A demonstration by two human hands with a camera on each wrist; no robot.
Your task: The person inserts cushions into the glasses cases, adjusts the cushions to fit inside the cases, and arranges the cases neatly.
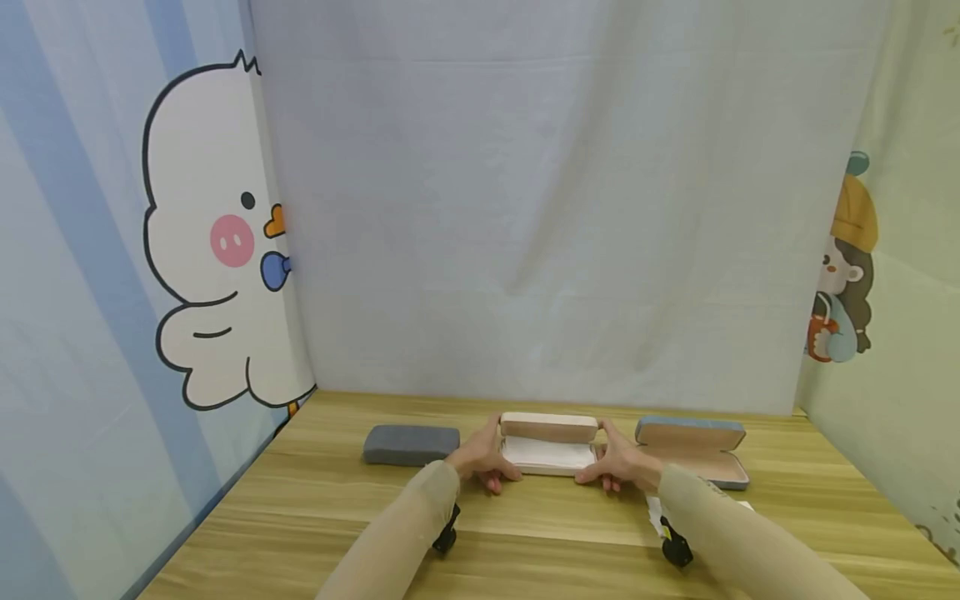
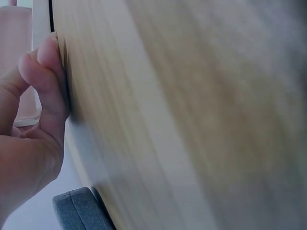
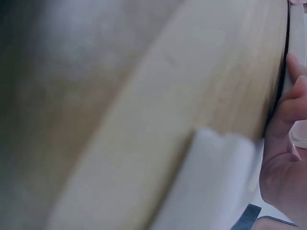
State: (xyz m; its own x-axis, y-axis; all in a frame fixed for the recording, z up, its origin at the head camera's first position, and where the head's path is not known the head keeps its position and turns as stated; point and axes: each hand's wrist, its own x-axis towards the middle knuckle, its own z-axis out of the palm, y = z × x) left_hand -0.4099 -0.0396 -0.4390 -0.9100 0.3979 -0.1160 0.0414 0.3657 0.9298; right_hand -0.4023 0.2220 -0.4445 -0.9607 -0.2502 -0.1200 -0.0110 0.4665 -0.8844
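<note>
A white glasses case [image 1: 550, 430] stands with its lid up in the middle of the table, and a folded white cloth [image 1: 547, 454] lies in its base. My left hand [image 1: 482, 457] grips the left end, thumb at the front corner and fingers along the side. At the opposite end, my right hand [image 1: 619, 462] holds the case in a mirrored way. In the left wrist view, curled fingers [image 2: 45, 62] touch the case's edge. The right wrist view shows the right hand [image 3: 287, 158] against the case's side, partly cut off by the frame.
Left of the hands lies a closed grey glasses case [image 1: 411, 446]. An open blue glasses case [image 1: 691, 434] with a beige lining stands on the right, partly behind the right arm. A white cloth or paper [image 1: 655, 511] lies under the right forearm. A curtain [image 1: 555, 208] hangs behind the table.
</note>
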